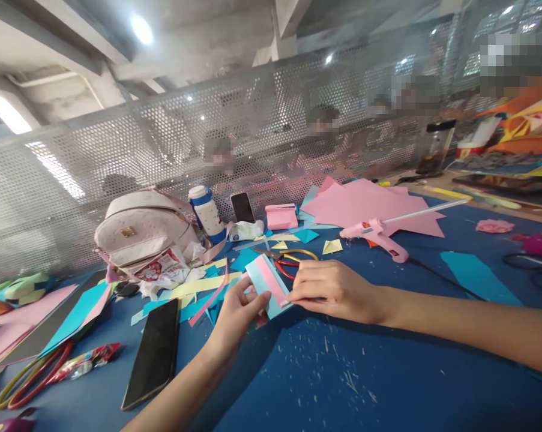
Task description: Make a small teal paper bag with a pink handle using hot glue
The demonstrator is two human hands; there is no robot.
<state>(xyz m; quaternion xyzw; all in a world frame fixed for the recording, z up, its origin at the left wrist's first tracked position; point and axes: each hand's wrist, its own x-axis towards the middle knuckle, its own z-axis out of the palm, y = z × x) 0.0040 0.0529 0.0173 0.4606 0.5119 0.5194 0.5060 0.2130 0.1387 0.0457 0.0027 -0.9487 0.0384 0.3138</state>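
Note:
Near the middle of the view, my left hand (241,309) holds a small light blue paper piece (257,275) with a pink strip across it, thumb on its front and fingers behind. My right hand (325,285) pinches the lower right edge of the same piece, its fingers bent together. The piece is tilted above the blue table (325,372). Just behind it lie scissors (293,258) with red and yellow handles. A pink glue gun (379,234) rests to the right of my right hand, with a clear stick in it.
Paper scraps (198,288) and a black phone (156,345) lie left. Behind stand a pale backpack (144,222), a bottle (206,213) and a mesh partition (162,144). Pink sheets (365,201) lie back right; more scissors (36,378) are front left. People are beyond the mesh.

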